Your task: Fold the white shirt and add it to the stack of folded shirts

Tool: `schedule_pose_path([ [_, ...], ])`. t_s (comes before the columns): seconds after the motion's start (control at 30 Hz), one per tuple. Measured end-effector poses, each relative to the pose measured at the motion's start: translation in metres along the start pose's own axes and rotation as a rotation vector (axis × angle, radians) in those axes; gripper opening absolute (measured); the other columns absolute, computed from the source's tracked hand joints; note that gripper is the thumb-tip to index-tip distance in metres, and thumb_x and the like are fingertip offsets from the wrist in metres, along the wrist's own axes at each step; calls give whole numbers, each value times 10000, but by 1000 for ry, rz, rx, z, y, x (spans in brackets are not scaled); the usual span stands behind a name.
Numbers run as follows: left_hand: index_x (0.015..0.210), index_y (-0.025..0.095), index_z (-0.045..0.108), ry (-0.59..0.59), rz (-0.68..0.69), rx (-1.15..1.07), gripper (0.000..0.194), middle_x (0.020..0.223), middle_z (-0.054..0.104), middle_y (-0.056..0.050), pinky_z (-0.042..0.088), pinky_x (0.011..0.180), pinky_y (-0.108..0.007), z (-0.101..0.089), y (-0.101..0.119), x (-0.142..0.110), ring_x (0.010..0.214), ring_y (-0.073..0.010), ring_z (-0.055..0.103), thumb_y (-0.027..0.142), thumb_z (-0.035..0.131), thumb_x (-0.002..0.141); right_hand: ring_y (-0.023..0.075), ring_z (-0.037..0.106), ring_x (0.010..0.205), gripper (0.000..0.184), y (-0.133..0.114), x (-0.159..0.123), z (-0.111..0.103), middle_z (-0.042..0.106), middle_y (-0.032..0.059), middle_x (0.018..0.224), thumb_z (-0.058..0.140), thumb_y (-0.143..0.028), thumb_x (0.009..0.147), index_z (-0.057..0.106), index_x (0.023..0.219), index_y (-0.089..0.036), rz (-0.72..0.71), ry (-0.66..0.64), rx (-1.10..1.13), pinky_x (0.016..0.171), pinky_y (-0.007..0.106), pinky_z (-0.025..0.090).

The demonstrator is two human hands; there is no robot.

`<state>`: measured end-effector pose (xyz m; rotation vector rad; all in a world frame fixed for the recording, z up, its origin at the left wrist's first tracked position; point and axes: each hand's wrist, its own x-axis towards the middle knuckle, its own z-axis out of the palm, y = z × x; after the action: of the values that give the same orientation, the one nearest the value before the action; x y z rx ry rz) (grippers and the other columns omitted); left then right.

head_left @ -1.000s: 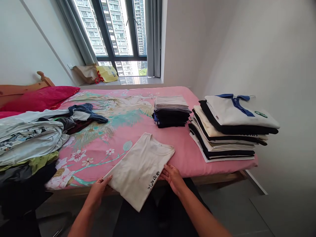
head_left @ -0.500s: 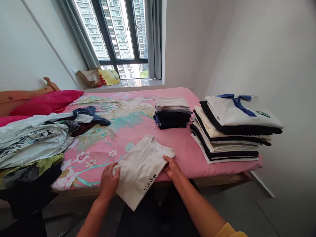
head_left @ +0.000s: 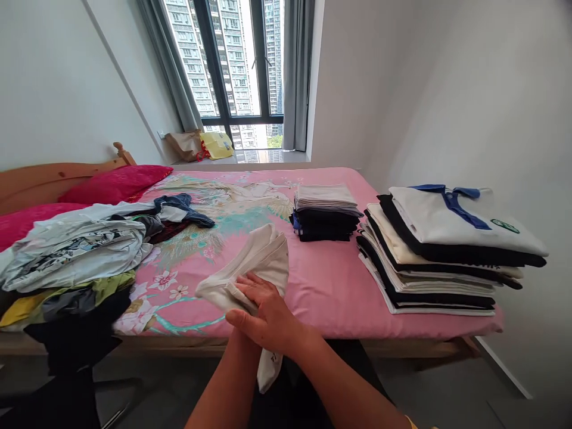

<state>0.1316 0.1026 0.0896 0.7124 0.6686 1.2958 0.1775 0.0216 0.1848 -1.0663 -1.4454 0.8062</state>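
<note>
My left hand (head_left: 245, 337): hidden past the wrist by my right hand (head_left: 268, 313) and the pale shirt (head_left: 268, 262); I can't see its fingers.
My right palm: turned away from me, out of sight.
Shirt print (head_left: 274, 358): mostly lost in the folds; the bit on the near end is too small for me to read.
My yellow sleeve (head_left: 412, 423): nearly all cut off by the bottom edge.
Clothes heap (head_left: 84, 247): left end cut off.
Near red pillow (head_left: 33, 219): cut off at left, partly covered by the heap.
Right stack (head_left: 447, 286): lower garments show me only their edges.
Green badge (head_left: 504, 226): wording too small.
Window (head_left: 232, 65): top cut off.
</note>
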Motion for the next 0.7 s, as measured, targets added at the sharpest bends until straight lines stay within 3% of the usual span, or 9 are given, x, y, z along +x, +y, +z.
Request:
schedule_pose_path([
  [0.07,1183,329,550,-10,236,-101,534,1307,529,58,318,1111,-301,9,0,-15,1378,-180,259,634,474,751,229,386,1294,406,-16,0,0,557,50,1281,569,-376,846,568,1219,-216,-138,-46,-108,1120,433,216],
  [0.13,1227,321,527,-63,320,-166,601,1368,471,51,293,1125,-305,22,-3,-24,1377,-184,260,667,447,743,192,374,1303,353,-16,-3,-7,540,36,1298,469,-334,907,544,1236,-231,-196,56,-157,1116,403,251],
  [0.27,1266,287,517,-178,12,-76,585,1387,459,9,285,1126,-338,49,-8,-23,1371,-173,272,600,447,776,209,251,1367,409,23,-12,-27,399,52,1418,386,-340,935,445,1323,-226,-87,307,-357,1126,462,218],
  [0.33,1288,283,505,-200,-86,-60,585,1383,466,-4,276,1127,-356,56,-10,-22,1375,-170,261,581,432,790,233,209,1382,467,45,-17,-32,328,66,1460,382,-371,931,383,1371,-216,8,312,-448,1124,511,189],
  [0.43,1338,277,458,-186,-93,-76,634,1398,450,-13,256,1131,-359,60,-9,-30,1383,-167,240,605,376,801,242,154,1397,533,62,-20,-29,259,67,1493,387,-405,923,316,1414,-209,60,265,-499,1131,530,151],
  [0.57,1407,247,356,-62,61,4,722,1445,389,-10,182,1147,-306,70,0,-46,1392,-127,198,636,146,836,200,83,1411,578,55,-8,-7,169,38,1524,377,-436,925,252,1444,-213,40,254,-303,1160,469,93],
  [0.63,1414,265,338,-50,160,235,695,1445,391,0,170,1147,-299,77,10,-47,1392,-108,191,587,72,858,174,104,1408,574,48,4,3,166,22,1526,357,-452,932,235,1447,-232,47,294,-56,1163,442,101],
  [0.7,1417,285,326,-95,232,587,624,1444,393,-6,197,1141,-348,86,20,-40,1393,-125,198,523,113,882,151,184,1391,539,45,18,6,208,-2,1513,310,-463,943,237,1442,-270,32,392,243,1151,432,166],
])
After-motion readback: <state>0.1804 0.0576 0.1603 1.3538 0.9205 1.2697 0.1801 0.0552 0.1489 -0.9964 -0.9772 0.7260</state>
